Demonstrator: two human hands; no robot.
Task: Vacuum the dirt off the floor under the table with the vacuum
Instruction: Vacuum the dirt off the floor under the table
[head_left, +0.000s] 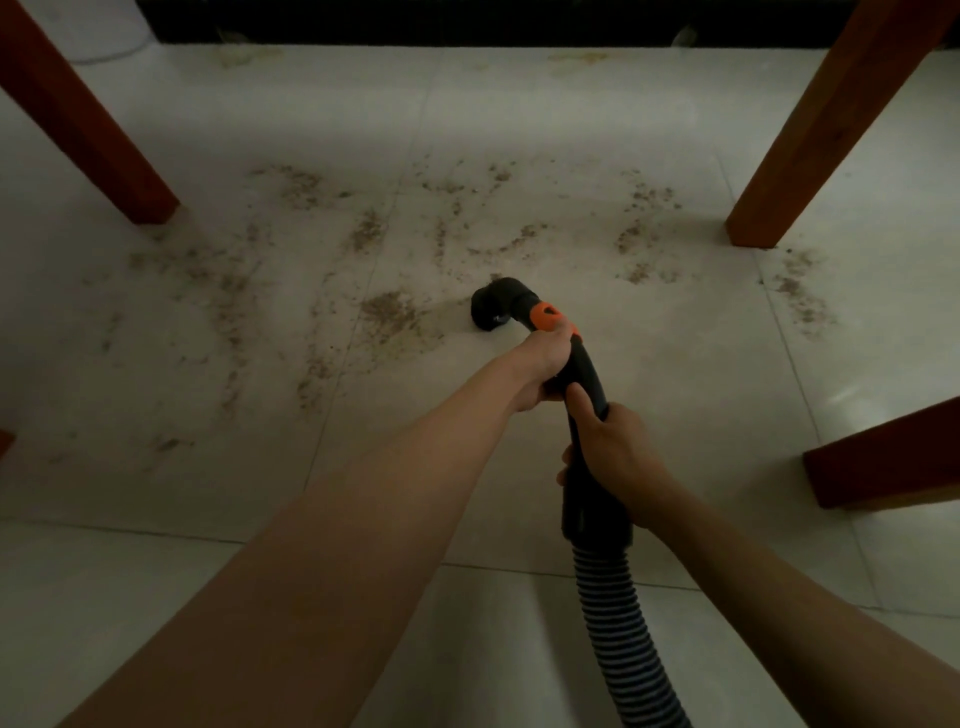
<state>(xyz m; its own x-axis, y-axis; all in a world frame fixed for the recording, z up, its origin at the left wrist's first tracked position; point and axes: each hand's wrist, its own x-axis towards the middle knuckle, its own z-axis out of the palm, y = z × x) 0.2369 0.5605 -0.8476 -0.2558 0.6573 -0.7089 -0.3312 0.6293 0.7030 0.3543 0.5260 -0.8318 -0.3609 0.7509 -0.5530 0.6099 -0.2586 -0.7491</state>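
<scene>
Head view: left hand (540, 364) and right hand (613, 457) both wrap the vacuum wand (584, 374), nozzle (491, 312) on the tile beside a dirt patch (389, 312). Risk: sweeping wide clips the table leg (831, 130); hose (623, 623) may drag grit around.

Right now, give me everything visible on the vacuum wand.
The vacuum wand is a black, plastic-looking curved tube with an orange collar near its bent nozzle. The nozzle points down at the pale tile floor, beside a dirt patch; contact is unclear. A ribbed black hose runs back from its rear. The left hand grips just behind the collar; the right hand grips farther back.
</scene>
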